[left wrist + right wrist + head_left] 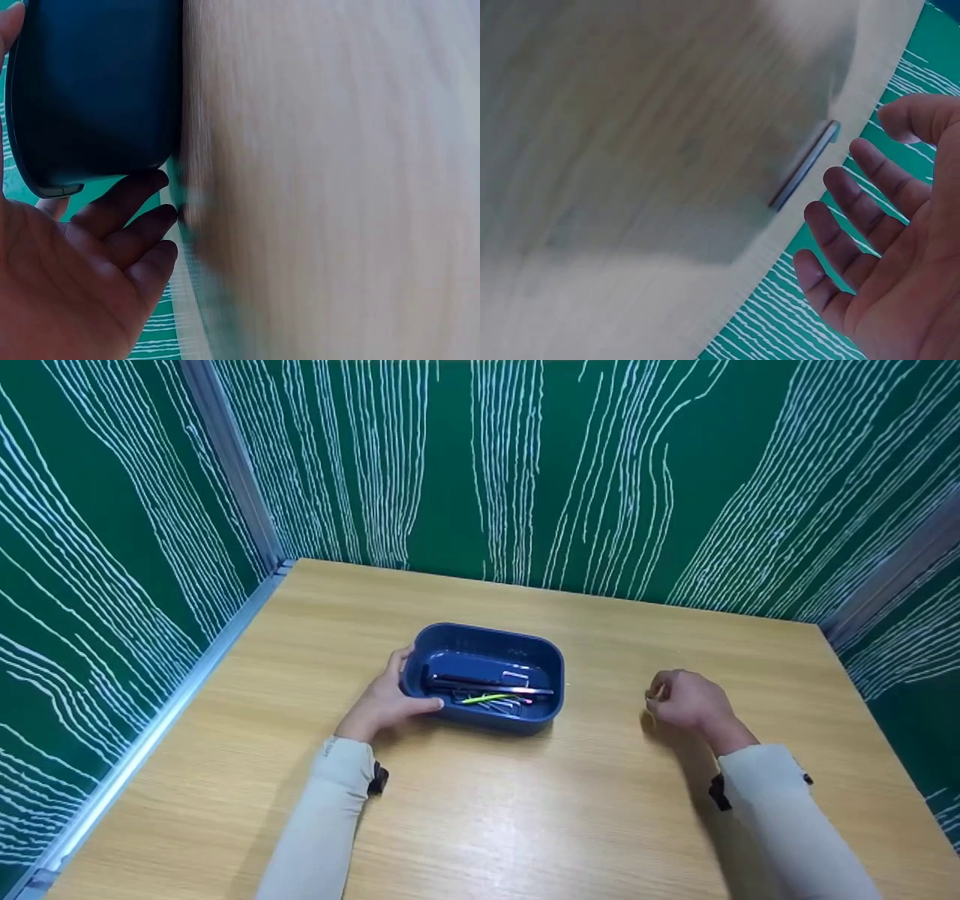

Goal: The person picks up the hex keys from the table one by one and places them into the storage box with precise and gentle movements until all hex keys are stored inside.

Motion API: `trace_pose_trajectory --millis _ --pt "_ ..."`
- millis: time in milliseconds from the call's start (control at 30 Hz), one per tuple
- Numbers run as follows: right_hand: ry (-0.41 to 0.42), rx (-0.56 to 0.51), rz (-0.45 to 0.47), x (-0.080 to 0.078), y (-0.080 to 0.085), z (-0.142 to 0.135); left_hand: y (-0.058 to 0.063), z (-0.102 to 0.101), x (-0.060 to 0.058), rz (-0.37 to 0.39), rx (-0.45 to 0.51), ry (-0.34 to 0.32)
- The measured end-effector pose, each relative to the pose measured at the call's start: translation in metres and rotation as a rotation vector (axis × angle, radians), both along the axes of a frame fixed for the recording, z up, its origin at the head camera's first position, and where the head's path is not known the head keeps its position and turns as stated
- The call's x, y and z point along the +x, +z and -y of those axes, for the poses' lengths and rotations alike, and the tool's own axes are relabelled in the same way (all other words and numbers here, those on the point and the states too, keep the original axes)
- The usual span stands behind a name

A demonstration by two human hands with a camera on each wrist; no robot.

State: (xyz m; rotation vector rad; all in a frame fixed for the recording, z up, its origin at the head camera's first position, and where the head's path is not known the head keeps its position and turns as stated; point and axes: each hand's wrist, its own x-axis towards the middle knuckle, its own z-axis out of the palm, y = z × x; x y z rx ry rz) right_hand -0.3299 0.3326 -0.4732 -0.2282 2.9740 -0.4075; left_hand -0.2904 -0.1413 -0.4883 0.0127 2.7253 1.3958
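A dark blue plastic bin (pixel 480 724) stands on the table, left of the middle. My left hand (pixel 386 697) grips its left end, the thumb on the near rim. In the left wrist view the fingers (pixel 124 206) touch the end wall of the bin (pixel 97 90). Inside lie a long dark bar (pixel 457 685), a green stick (pixel 484 699) and several thin bent metal pieces (pixel 514 706). To the right, my right hand (pixel 686 701) hovers low over the table. Its fingers (pixel 840 247) are loosely bent, apart from a thin dark rod with a bent end (pixel 804 166).
The wooden table (pixel 480 810) runs back to a green wall (pixel 450 465) with white wavy lines. Similar green panels stand on the left and right, joined by grey metal posts (pixel 236 457). Dark wrist straps (pixel 379 778) sit over light sleeves.
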Motion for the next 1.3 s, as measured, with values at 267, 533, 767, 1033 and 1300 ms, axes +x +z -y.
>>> trace_pose_trajectory --millis 267,533,767,1033,1300 --pt "0.001 0.016 0.005 0.0 -0.005 -0.005 0.0 0.0 0.0 0.01 0.017 0.007" --pt "0.007 0.017 0.011 0.0 -0.007 -0.006 0.002 -0.001 0.001 0.016 0.025 0.006" --pt "0.033 0.027 -0.041 0.0 -0.012 -0.007 0.0 -0.001 0.001 0.009 0.049 0.003" --pt "0.067 0.026 -0.077 0.002 -0.015 -0.007 -0.001 0.0 0.0 0.008 0.075 0.003" --pt "0.058 0.035 -0.07 0.002 -0.017 -0.009 0.0 -0.001 0.001 0.017 0.065 0.008"
